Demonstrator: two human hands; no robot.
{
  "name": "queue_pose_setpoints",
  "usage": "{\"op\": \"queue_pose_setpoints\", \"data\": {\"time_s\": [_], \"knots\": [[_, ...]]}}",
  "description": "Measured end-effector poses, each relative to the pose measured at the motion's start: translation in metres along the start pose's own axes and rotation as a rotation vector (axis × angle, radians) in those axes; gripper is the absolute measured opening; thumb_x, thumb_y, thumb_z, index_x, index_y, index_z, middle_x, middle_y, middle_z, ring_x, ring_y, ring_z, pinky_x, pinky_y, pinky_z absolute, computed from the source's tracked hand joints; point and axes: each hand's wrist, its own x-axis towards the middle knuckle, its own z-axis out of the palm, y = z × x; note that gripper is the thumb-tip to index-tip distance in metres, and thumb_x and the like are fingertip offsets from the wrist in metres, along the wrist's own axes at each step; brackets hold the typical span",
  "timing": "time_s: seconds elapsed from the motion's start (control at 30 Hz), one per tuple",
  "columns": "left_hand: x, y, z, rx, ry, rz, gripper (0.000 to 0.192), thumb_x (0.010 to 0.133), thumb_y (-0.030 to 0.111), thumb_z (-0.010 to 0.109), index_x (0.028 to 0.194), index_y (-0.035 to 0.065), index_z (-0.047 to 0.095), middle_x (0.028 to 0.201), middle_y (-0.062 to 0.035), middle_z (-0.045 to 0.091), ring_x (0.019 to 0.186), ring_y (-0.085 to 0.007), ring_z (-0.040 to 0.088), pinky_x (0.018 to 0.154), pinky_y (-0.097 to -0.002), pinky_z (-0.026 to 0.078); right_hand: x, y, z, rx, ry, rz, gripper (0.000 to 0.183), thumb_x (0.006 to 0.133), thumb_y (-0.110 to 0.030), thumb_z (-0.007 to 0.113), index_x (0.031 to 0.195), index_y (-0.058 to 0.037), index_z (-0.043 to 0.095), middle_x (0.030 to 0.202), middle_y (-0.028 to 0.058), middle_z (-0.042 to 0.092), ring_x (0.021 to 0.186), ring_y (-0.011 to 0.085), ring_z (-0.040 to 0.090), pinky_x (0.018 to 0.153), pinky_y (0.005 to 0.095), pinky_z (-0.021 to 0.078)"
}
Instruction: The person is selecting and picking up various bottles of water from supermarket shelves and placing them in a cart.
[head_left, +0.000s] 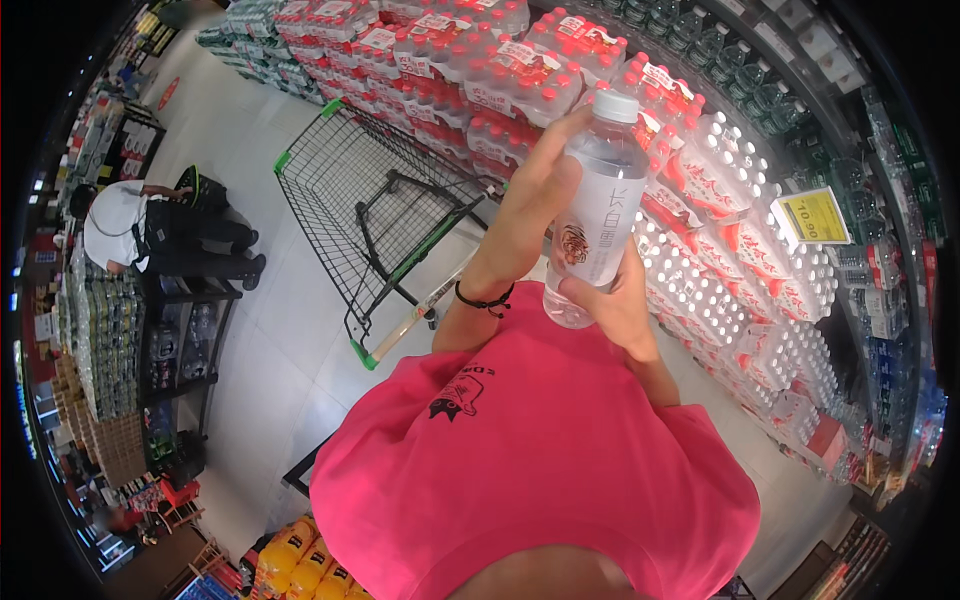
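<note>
A clear plastic water bottle (600, 202) with a white cap and a pale label showing a tiger's head is held upright before my chest. My left hand (551, 169), with a dark braided cord on its wrist, grips the bottle's upper left side; its fingertips are partly hidden behind the bottle. Lower down, my right hand (621, 304) holds the right side near the base, thumb across the front. To the left of my arms stands a wire shopping cart (382, 202) with green corners; no goods show in its basket.
Shrink-wrapped packs of red-capped bottles (517, 75) and white-capped bottles (757, 255) are stacked ahead and right. A yellow price sign (812, 217) stands above them. At left, a person (120, 225) bends beside a shelf (199, 296). Orange drink bottles (304, 559) sit at lower left.
</note>
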Motion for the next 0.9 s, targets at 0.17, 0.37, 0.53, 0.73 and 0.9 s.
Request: {"op": "queue_pose_setpoints", "data": {"time_s": [0.17, 0.37, 0.53, 0.73, 0.9], "knots": [[0.003, -0.002, -0.004, 0.017, -0.091, -0.030, 0.062, 0.097, 0.021, 0.054, 0.148, -0.0045, 0.029, 0.144, -0.0148, 0.042, 0.131, -0.0200, 0.042, 0.109, -0.0334, 0.031, -0.003, 0.004, -0.005, 0.050, -0.027, -0.034, 0.075, 0.079, -0.013, 0.078, 0.140, 0.0004, 0.036, 0.123, 0.0109, 0.058, 0.111, 0.0183, 0.058, 0.095, 0.0359, 0.0464], [0.012, -0.002, -0.009, -0.013, -0.089, -0.060, 0.063, 0.095, 0.018, 0.055, 0.147, -0.0062, 0.029, 0.144, -0.0162, 0.043, 0.133, -0.0202, 0.041, 0.109, -0.0332, 0.031, 0.005, -0.002, -0.003, 0.049, 0.005, -0.014, 0.071, 0.081, -0.016, 0.077, 0.138, 0.0008, 0.038, 0.123, 0.0105, 0.057, 0.111, 0.0177, 0.057, 0.095, 0.0353, 0.0465], [0.026, -0.023, -0.008, 0.011, -0.089, -0.116, 0.065, 0.095, 0.013, 0.057, 0.149, -0.0051, 0.026, 0.143, -0.0171, 0.043, 0.132, -0.0204, 0.042, 0.110, -0.0335, 0.031, 0.010, 0.008, -0.019, 0.008, 0.086, -0.053, 0.070, 0.082, -0.016, 0.076, 0.138, 0.0007, 0.038, 0.122, 0.0104, 0.058, 0.111, 0.0161, 0.057, 0.095, 0.0340, 0.0467], [0.045, -0.048, 0.009, 0.001, -0.089, -0.132, 0.066, 0.093, 0.011, 0.060, 0.148, -0.0050, 0.027, 0.141, -0.0177, 0.045, 0.130, -0.0205, 0.044, 0.108, -0.0342, 0.035, 0.016, 0.022, -0.049, -0.047, 0.193, -0.065, 0.067, 0.086, -0.020, 0.074, 0.138, 0.0016, 0.039, 0.120, 0.0111, 0.058, 0.109, 0.0158, 0.057, 0.094, 0.0338, 0.0473], [0.069, -0.073, 0.028, 0.107, -0.151, -0.225, 0.068, 0.090, 0.010, 0.066, 0.145, -0.0057, 0.030, 0.133, -0.0174, 0.053, 0.121, -0.0198, 0.053, 0.100, -0.0344, 0.043, 0.019, 0.018, -0.086, -0.041, 0.240, -0.016, 0.066, 0.087, -0.024, 0.074, 0.137, 0.0017, 0.040, 0.119, 0.0131, 0.059, 0.110, 0.0171, 0.057, 0.092, 0.0340, 0.0484]]}}
